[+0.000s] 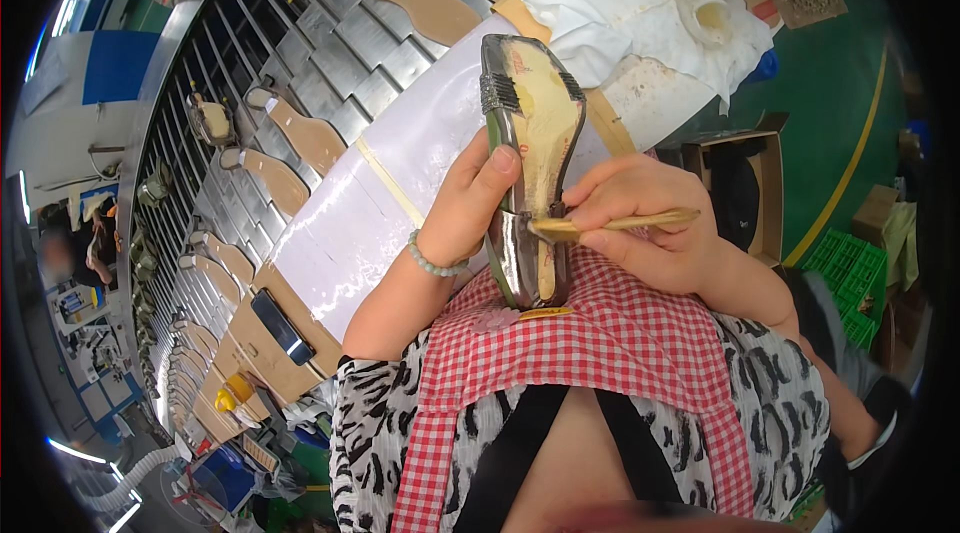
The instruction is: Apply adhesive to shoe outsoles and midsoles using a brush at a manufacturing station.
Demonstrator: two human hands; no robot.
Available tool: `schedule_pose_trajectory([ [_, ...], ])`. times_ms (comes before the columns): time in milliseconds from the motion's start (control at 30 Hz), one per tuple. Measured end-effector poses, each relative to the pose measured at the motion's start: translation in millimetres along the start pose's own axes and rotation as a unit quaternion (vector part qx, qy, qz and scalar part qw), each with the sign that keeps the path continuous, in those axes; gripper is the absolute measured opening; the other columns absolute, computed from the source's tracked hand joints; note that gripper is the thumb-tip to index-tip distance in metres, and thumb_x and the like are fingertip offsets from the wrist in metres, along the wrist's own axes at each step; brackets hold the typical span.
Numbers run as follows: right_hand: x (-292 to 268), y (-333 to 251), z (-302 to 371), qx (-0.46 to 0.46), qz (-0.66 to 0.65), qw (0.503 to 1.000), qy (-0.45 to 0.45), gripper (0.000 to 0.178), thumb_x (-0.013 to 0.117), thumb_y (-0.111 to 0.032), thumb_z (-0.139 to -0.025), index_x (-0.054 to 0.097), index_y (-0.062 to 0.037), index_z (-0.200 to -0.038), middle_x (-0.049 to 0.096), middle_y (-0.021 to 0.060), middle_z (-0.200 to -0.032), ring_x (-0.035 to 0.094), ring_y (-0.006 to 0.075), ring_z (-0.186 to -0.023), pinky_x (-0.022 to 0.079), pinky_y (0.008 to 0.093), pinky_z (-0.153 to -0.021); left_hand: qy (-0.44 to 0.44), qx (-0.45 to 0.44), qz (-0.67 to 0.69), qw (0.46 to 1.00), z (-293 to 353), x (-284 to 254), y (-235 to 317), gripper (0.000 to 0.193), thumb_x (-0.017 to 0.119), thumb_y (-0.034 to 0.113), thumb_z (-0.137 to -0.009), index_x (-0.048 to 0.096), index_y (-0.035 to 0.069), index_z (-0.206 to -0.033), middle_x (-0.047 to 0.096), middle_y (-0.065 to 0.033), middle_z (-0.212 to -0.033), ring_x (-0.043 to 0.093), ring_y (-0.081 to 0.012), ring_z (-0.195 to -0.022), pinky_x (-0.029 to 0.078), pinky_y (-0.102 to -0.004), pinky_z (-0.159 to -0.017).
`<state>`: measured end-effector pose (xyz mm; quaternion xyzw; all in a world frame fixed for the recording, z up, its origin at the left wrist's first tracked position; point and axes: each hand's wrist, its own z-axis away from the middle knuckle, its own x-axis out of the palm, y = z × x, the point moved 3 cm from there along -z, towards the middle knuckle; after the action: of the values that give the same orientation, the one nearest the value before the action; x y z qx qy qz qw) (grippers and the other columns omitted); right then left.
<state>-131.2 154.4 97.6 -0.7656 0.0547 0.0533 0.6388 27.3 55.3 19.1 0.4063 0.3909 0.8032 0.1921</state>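
My left hand (468,201) is closed round the side of an upturned shoe (537,123), thumb along its edge, holding it in front of my apron. The shoe's underside faces up: a pale yellowish sole area with a dark, shiny upper folded round it and dark ribbed bands near the toe. The heel end points toward me. Between the fingers and thumb of my right hand (655,223) is a thin, light wooden-handled brush (650,220). Its tip meets the shoe's rear part, near the edge of the dark upper; the bristles are hard to make out.
Beyond lies a white-covered work surface (350,223), with a white cloth (600,33) and open pale container (708,20). Tan soles (425,8) rest on a metal slatted conveyor (345,63). A phone (282,326) lies on brown board at left. Right are a cardboard box (770,193) and green crates (850,278).
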Motion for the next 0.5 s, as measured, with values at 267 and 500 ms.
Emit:
schedule_pose_trajectory([
  [267, 2.6, 1.0, 0.0, 0.000, -0.009, 1.000, -0.001, 0.011, 0.069, 0.002, -0.073, 0.067, -0.0006, -0.084, 0.067, 0.0099, -0.083, 0.063, 0.0237, -0.087, 0.049, 0.0309, -0.075, 0.000, -0.009, 0.007, 1.000, 1.4, -0.6, -1.9, 0.064, 0.056, 0.049, -0.090, 0.043, 0.001, -0.131, 0.054, -0.0063, -0.117, 0.051, -0.0139, -0.105, 0.042, -0.0275, -0.091],
  [500, 6.2, 4.5, 2.6, 0.009, -0.042, 0.999, -0.030, 0.010, 0.071, 0.001, -0.073, 0.067, -0.0003, -0.082, 0.066, 0.0098, -0.081, 0.064, 0.0234, -0.084, 0.049, 0.0310, -0.072, -0.012, -0.014, 0.006, 1.000, 1.7, -0.8, -0.5, 0.062, 0.054, 0.047, -0.091, 0.043, 0.001, -0.131, 0.055, -0.0055, -0.115, 0.053, -0.0126, -0.101, 0.044, -0.0264, -0.086],
])
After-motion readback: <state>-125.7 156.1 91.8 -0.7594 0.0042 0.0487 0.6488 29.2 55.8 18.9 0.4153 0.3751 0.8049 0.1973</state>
